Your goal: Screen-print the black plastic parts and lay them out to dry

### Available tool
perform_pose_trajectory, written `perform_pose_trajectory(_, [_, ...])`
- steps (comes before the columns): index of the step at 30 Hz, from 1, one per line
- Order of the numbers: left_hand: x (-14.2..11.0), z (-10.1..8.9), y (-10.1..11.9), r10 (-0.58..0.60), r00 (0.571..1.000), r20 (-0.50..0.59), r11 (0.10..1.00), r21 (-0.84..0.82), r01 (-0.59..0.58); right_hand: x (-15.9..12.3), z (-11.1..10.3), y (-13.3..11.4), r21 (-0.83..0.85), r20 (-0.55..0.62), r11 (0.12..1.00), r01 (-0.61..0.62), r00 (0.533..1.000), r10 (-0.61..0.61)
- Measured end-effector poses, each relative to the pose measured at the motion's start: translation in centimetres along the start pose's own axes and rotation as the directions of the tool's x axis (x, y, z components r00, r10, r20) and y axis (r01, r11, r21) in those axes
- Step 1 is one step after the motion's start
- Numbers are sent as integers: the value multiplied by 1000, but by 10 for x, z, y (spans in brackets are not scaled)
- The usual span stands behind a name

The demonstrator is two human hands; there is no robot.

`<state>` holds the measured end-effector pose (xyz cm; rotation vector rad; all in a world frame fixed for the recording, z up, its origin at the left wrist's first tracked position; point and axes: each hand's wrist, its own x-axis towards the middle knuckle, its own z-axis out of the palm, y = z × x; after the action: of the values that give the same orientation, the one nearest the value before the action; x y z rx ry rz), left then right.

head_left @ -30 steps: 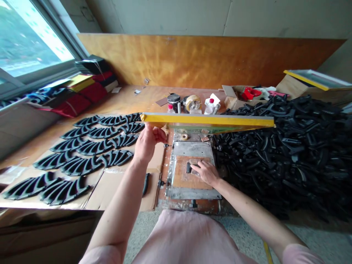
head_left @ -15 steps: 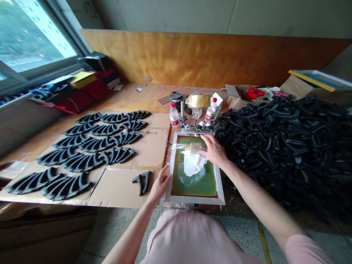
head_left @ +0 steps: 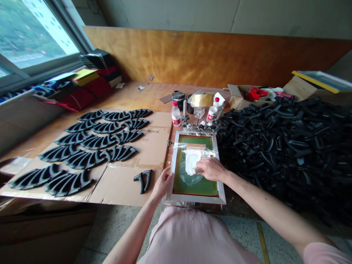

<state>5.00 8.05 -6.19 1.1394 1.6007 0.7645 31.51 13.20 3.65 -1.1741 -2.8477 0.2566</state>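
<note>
A silver-framed printing screen [head_left: 220, 185] with green mesh lies flat at the bench's front edge. A white ink smear [head_left: 190, 163] covers its middle. My left hand [head_left: 162, 184] grips the frame's left rail near the front corner. My right hand [head_left: 211, 169] rests on the mesh with its fingers curled down over something hidden beneath them, beside the white smear. One black forked plastic part [head_left: 143, 179] lies on the cardboard [head_left: 121, 189] just left of my left hand.
Rows of black curved parts [head_left: 90, 150] lie across the cardboard on the left. A big heap of black parts [head_left: 288, 146] fills the right side. Two small bottles [head_left: 175, 114], an ink can [head_left: 178, 97] and a clamp hinge stand behind the screen. Another yellow-edged frame [head_left: 321, 80] sits far right.
The screen, raised by my left hand a second ago, now lies flat. My right hand left the plate under it, went to the screen's far end and has drawn back toward me across the mesh.
</note>
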Motion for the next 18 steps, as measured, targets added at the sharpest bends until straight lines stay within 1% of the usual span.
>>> perform_pose_trajectory(2, [-1, 0, 1, -3, 1000, 12, 1000, -30, 4, 1, 8, -4, -44, -68, 997, -68, 996, 65])
perform_pose_trajectory(4, [-2, 0, 3, -6, 1000, 26, 997, -73, 8, -4, 18, -10, -73, -72, 996, -47, 997, 42])
perform_pose_trajectory(6, [-5, 0, 7, -10, 1000, 27, 994, -110, 13, -9, 24, -14, -37, -42, 999, -3, 999, 2])
perform_pose_trajectory(8, [-9, -2, 14, -18, 1000, 25, 990, -138, 21, -6, 19, -13, 43, -59, 998, -45, 997, 48])
perform_pose_trajectory(10, [-13, -7, 24, -23, 998, 52, 985, -172, 32, 9, 3, -5, 120, -119, 981, -151, 979, 165])
perform_pose_trajectory(13, [-22, -19, 49, -8, 993, 120, 972, -231, 35, 36, -31, 19, 158, -208, 930, -332, 909, 360])
perform_pose_trajectory(15, [-28, -29, 72, 6, 991, 135, 957, -289, 34, 41, -54, 44, 176, -274, 889, -422, 847, 456])
perform_pose_trajectory(16, [-30, -33, 85, 13, 992, 129, 946, -322, 29, 37, -63, 59, 207, -324, 865, -457, 803, 501])
perform_pose_trajectory(17, [-30, -36, 99, 27, 993, 113, 935, -356, 15, 29, -68, 73, 256, -380, 835, -487, 743, 550])
perform_pose_trajectory(18, [-29, -39, 114, 52, 995, 90, 921, -390, -13, 19, -69, 87, 313, -430, 796, -518, 670, 606])
